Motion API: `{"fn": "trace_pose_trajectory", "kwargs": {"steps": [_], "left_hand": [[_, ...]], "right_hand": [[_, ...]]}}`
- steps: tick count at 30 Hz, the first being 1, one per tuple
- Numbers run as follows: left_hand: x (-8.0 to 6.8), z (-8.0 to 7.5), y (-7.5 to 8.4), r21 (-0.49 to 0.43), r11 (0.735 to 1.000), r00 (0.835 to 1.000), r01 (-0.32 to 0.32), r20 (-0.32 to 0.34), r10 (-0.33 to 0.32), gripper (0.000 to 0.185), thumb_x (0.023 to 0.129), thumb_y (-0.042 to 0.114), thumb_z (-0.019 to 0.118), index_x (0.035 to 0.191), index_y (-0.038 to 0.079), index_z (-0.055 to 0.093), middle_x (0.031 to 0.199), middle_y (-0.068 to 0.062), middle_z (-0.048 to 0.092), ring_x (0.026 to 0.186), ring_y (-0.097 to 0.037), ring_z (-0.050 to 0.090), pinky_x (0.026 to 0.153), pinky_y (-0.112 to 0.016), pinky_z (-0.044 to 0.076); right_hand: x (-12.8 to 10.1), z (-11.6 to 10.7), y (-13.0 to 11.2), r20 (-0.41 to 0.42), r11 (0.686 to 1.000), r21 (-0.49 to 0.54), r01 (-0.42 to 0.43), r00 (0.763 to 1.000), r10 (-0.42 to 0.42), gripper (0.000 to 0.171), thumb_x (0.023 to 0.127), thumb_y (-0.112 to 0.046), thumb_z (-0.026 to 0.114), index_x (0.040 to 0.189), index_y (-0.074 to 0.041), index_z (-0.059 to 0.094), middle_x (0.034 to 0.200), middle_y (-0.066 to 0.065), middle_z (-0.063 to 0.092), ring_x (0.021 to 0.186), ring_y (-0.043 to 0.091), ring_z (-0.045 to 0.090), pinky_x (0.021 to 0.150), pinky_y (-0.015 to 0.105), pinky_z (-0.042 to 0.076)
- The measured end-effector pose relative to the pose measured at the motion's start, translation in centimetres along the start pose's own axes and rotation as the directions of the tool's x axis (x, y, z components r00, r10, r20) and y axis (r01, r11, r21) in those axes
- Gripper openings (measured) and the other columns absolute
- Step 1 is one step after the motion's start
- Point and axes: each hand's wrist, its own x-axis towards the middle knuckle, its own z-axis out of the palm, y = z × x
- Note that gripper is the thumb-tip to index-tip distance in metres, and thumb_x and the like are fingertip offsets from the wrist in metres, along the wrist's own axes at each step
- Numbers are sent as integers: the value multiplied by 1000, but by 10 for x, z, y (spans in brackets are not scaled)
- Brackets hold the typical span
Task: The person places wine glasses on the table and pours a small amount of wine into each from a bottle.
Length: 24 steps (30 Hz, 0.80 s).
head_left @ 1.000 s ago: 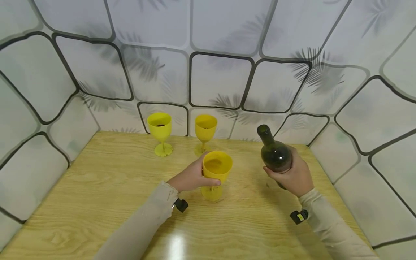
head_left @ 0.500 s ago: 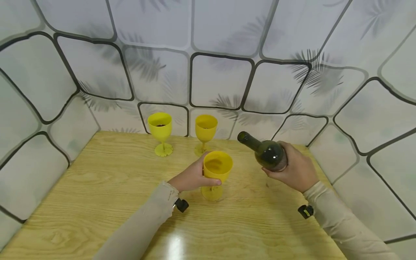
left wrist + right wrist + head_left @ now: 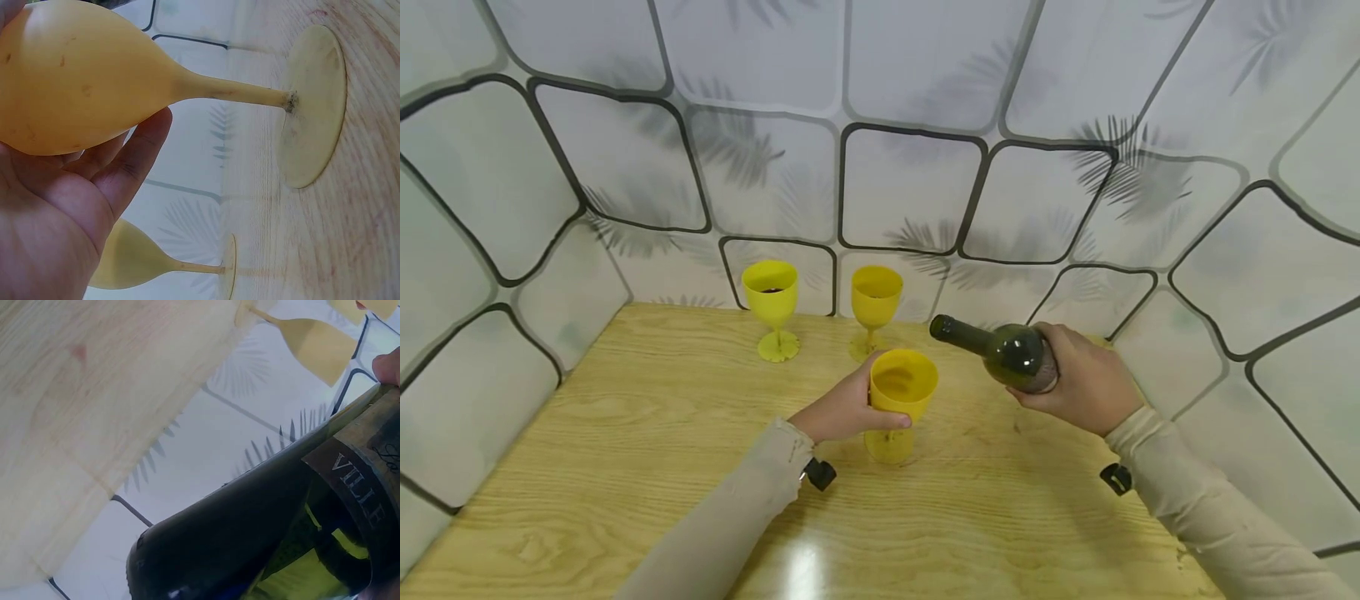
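A yellow goblet (image 3: 901,385) stands on the table in front of me, and my left hand (image 3: 848,410) grips its bowl from the left. In the left wrist view the fingers curl under the goblet's bowl (image 3: 81,75), with its foot (image 3: 315,106) on the wood. My right hand (image 3: 1086,375) holds a dark green wine bottle (image 3: 1018,354) around its body, above the table. The bottle is tilted, its mouth pointing left and up from the goblet's rim, apart from it. In the right wrist view the bottle's label (image 3: 356,487) shows. No stream of liquid is visible.
Behind the held goblet, near the wall, stand a second goblet (image 3: 876,300) and, further left, a third goblet (image 3: 771,292) with dark liquid inside. Patterned wall covering (image 3: 917,192) encloses the wooden table (image 3: 647,433) at the back and both sides.
The bottle has tipped from near upright to a strong leftward slant, its neck swinging left toward the held goblet. My left hand and the goblet have stayed in place.
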Motion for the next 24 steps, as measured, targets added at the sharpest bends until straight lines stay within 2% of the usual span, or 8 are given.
{"fn": "trace_pose_trajectory", "kwargs": {"steps": [6,11,24], "left_hand": [[0,1,-1,-3,1000,1000,1,0,-1,82,88,24,84,152,25,33,136,-3,58,121,-22,58,105,-45,48],[0,1,-2,6,1000,1000,0,-6,0,82,88,25,85,152,24,34,135,-3,59,121,-22,59,105,-45,48],[-1,1,0,-3,1000,1000,-6,-4,6,81,89,24,84,152,24,34,135,-4,59,120,-23,58,105,-45,48]], "right_hand": [[3,-3,1,4,998,-39,44,999,-44,79,60,-42,94,119,-3,60,97,12,70,79,32,69,64,54,56],[4,-7,1,42,997,-58,52,998,-49,80,61,-42,95,122,-5,59,98,11,70,80,31,70,64,53,57],[12,-17,1,130,981,-124,148,983,-132,82,62,-40,94,124,0,56,96,14,67,79,32,67,64,51,56]]}}
